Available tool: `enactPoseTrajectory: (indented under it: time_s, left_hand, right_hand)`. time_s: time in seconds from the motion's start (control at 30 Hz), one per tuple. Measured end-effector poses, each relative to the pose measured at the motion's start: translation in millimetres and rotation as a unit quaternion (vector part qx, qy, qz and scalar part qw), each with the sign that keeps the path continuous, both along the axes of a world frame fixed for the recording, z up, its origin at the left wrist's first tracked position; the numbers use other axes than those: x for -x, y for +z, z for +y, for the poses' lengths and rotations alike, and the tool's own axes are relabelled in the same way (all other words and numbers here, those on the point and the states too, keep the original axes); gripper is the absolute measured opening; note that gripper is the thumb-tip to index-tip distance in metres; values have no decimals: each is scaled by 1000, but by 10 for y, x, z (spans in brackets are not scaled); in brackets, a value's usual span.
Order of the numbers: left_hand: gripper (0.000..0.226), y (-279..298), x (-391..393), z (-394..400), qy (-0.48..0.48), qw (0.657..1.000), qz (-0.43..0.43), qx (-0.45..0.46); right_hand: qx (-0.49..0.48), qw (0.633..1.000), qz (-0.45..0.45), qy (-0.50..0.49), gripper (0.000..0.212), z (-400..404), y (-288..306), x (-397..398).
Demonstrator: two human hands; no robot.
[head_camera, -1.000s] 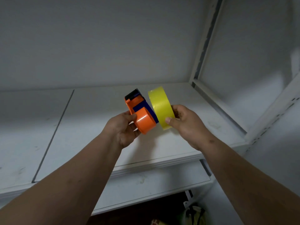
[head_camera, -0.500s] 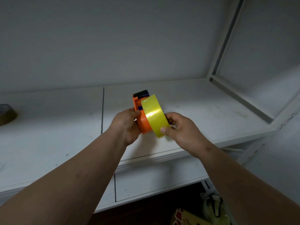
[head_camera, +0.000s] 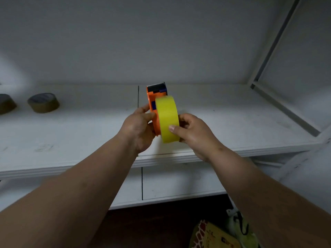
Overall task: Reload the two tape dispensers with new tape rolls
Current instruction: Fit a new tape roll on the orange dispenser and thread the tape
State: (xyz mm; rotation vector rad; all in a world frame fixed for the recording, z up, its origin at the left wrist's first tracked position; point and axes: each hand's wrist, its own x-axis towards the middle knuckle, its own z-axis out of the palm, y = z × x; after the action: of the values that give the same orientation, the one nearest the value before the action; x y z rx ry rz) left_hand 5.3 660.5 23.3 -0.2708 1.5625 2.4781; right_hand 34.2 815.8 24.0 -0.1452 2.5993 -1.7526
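The yellow tape roll (head_camera: 167, 119) is up in the air, over the white shelf (head_camera: 232, 122), and it sits right against the right side of the orange tape dispenser (head_camera: 153, 108). The roll stands on its edge, so its wide yellow band faces the camera. It hides most of the dispenser's round part. If the roll is all the way on cannot be told.

The right hand (head_camera: 192, 132) holds the roll. Its grip is curled round the roll, with the thumb (head_camera: 173, 129) pressed on the yellow band near the bottom and the other fingers behind the roll.

The left hand (head_camera: 137, 129) holds the dispenser from the left side. Its grip is curled round the orange body, with fingertips touching the orange edge just beside the roll. The dispenser's black and blue top pokes up above the roll.

Far to the left on the shelf lies a brown tape roll (head_camera: 43, 102), and another brown roll (head_camera: 6, 103) is partly cut off at the edge.
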Motion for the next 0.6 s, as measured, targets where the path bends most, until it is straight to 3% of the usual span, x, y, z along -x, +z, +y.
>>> enactPoseTrajectory:
  time_s: [0.27,0.6]
  left_hand:
    - [46,-88,-185,-710,15,1000,21,-18]
    - [48,25,-204,-2335,17,999,43,6]
  right_hand:
    - [45,998,-34,14,11,-759,41,-153]
    - [91,995,-36,29,21,-2484,-11,-83]
